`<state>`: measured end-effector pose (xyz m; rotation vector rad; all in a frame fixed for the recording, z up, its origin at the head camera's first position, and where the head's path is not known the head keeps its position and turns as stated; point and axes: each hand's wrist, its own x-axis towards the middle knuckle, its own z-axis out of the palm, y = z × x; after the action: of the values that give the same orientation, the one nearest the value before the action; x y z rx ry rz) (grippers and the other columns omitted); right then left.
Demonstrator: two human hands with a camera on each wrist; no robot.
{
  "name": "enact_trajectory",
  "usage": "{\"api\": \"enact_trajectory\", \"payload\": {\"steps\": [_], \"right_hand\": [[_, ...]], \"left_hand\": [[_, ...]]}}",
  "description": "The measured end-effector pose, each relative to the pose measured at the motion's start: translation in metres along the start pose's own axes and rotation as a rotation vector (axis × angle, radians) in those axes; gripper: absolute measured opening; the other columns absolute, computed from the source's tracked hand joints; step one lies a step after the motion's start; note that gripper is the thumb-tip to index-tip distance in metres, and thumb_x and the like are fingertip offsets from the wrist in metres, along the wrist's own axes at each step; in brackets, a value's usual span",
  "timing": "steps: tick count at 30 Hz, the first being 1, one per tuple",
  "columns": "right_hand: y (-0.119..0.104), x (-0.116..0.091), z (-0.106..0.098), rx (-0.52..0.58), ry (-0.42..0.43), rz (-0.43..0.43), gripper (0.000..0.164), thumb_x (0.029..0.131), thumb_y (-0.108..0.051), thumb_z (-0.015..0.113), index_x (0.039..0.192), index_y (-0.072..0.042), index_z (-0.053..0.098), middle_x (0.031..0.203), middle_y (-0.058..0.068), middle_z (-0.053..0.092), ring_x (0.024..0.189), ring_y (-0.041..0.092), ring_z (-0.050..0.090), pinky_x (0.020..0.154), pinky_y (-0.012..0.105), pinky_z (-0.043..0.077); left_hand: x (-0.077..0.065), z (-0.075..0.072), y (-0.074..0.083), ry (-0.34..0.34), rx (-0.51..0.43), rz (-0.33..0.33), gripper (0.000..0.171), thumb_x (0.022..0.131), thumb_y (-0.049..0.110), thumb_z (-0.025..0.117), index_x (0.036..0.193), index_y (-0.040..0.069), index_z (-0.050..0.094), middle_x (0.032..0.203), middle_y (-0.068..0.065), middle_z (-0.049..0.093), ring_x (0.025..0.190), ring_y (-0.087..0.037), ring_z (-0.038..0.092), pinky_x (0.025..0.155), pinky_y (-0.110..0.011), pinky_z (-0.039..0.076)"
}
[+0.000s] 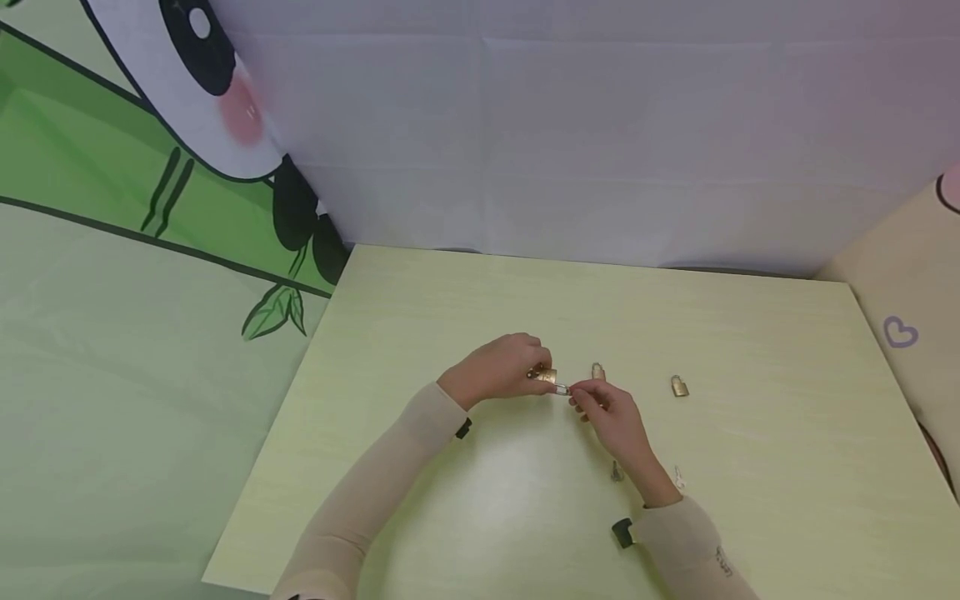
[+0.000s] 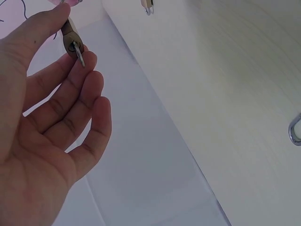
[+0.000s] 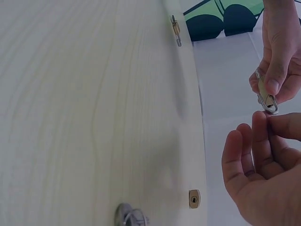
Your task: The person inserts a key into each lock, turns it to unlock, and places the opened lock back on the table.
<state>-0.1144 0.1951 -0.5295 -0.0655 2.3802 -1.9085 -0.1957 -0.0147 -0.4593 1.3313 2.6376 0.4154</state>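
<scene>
Between the thumb and fingers of my left hand (image 1: pixel 497 367) is a small brass padlock (image 3: pixel 265 88), its silver shackle (image 3: pixel 272 109) turned toward the other hand. In the left wrist view a thin silver piece (image 2: pixel 80 55) sticks out of the padlock's near end. My right hand (image 1: pixel 613 417) pinches at the shackle end with thumb and forefinger; its other fingers are loosely bent. Both hands are above the table, toward its far side. Another padlock (image 1: pixel 597 372) lies just beyond the right hand, partly covered by it.
Another brass padlock (image 1: pixel 679 386) lies farther right on the pale table (image 1: pixel 787 467). Small keys (image 1: pixel 617 472) lie near the right forearm, with more keys (image 1: pixel 679 477) beside the sleeve. In the right wrist view a padlock (image 3: pixel 175 30) lies toward the far edge. Printed cloth (image 1: pixel 600 125) hangs behind.
</scene>
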Motion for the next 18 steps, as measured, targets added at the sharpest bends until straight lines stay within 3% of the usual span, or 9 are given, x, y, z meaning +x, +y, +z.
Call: {"api": "enact_trajectory", "payload": {"steps": [7,14,18], "right_hand": [[-0.0055,0.0004,0.0002,0.032,-0.027,0.065,0.018,0.102,-0.003,0.055,0.107,0.009,0.067,0.095,0.026,0.065,0.089,0.041,0.061,0.075,0.045,0.056],[-0.004,0.0008,0.0004,0.062,-0.036,0.094,0.019,0.102,-0.009,0.057,0.106,0.007,0.067,0.091,0.018,0.066,0.083,0.024,0.062,0.073,0.035,0.055],[-0.0027,0.0007,-0.0004,0.078,-0.032,0.078,0.02,0.102,-0.009,0.057,0.106,0.007,0.067,0.092,0.022,0.066,0.081,0.022,0.062,0.072,0.034,0.055]], "left_hand": [[0.0004,0.0002,-0.0003,-0.011,-0.011,-0.03,0.022,0.092,0.035,0.073,0.094,0.013,0.07,0.083,0.006,0.058,0.075,-0.009,0.05,0.069,-0.021,0.043],[0.0,0.0005,-0.0002,-0.009,-0.024,-0.033,0.021,0.092,0.034,0.073,0.092,0.013,0.069,0.082,0.006,0.057,0.074,-0.01,0.049,0.068,-0.021,0.042],[0.001,0.0009,0.0007,-0.013,0.002,-0.044,0.022,0.092,0.036,0.073,0.091,0.014,0.069,0.079,0.007,0.055,0.072,-0.009,0.048,0.066,-0.021,0.042]]}}
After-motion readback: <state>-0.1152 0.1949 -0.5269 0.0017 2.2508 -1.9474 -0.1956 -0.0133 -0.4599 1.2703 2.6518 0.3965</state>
